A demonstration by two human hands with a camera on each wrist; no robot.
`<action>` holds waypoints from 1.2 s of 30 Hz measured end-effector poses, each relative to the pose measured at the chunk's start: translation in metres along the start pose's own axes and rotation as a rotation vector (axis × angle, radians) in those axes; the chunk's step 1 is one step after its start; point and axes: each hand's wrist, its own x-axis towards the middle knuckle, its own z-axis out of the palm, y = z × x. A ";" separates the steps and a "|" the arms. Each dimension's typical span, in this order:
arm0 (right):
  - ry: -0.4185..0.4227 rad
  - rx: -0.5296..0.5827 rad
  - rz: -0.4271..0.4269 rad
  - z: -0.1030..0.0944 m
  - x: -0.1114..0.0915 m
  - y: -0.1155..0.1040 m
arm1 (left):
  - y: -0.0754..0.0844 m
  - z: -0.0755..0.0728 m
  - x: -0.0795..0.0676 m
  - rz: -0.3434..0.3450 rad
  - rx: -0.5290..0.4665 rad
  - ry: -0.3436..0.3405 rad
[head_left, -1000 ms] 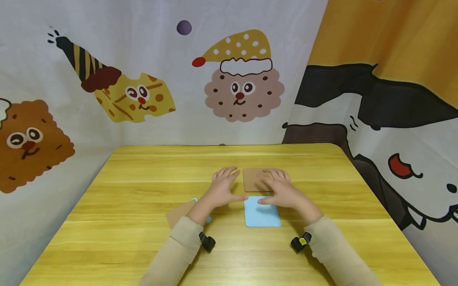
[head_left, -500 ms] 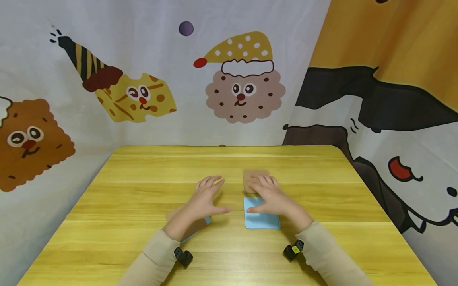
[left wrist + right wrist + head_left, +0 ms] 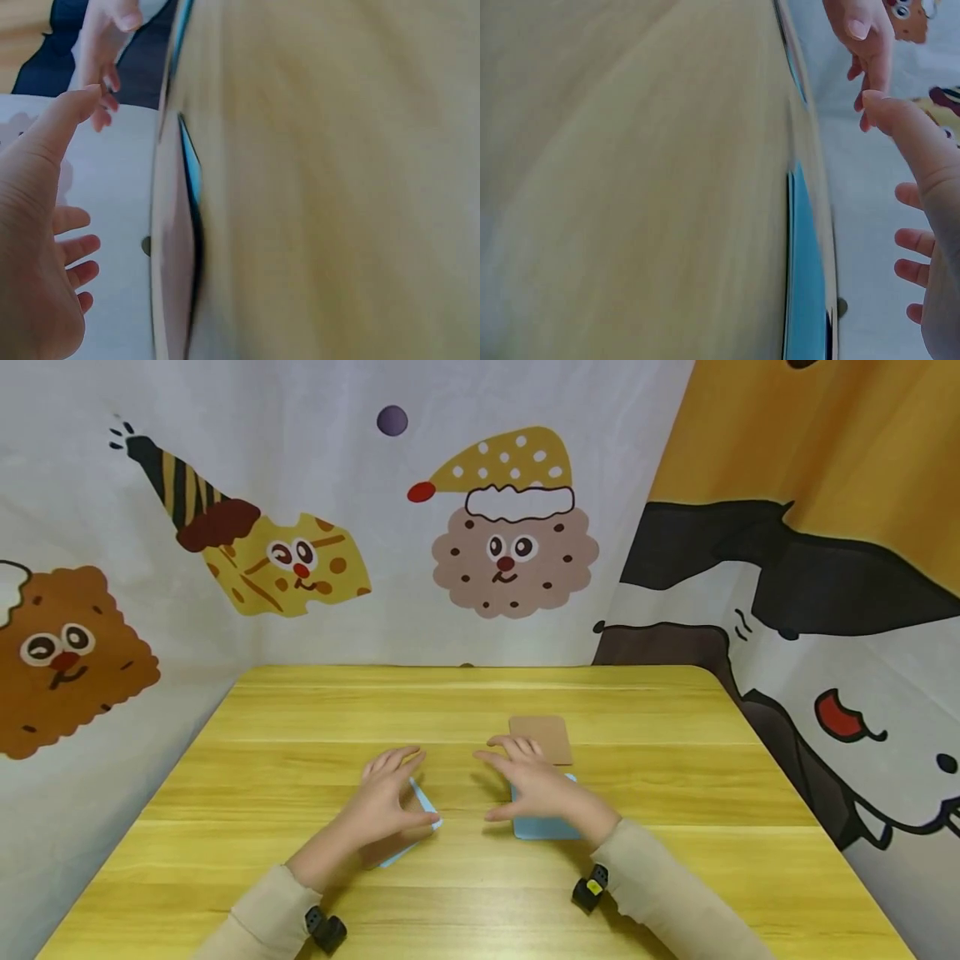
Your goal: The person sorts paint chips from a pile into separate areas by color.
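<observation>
My left hand [image 3: 384, 800] hovers with spread fingers over a brown square card [image 3: 390, 850] that lies askew on a blue card [image 3: 426, 802]; the hand hides much of both. In the left wrist view, the brown card [image 3: 174, 247] is seen edge-on below the hand, which holds nothing. My right hand [image 3: 534, 783], its fingers apart, is above a square light-blue card [image 3: 543, 828] and covers part of it. The blue card [image 3: 804, 270] shows beneath that hand in the right wrist view. Just behind lies another brown square card [image 3: 553, 735].
The cards lie on a wooden table [image 3: 637, 710] with a yellowish grain. Behind and beside it hangs a curtain [image 3: 315, 460] printed with cartoon biscuits and cheese. Each wrist carries a small black camera [image 3: 326, 930].
Both hands have moved left and a little nearer, the left hand from beside the right-hand cards to over the skewed pair. The cards have stayed in place.
</observation>
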 end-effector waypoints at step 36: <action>-0.248 -0.047 -0.166 0.041 0.071 -0.061 | -0.046 -0.015 -0.088 -0.041 0.063 -0.036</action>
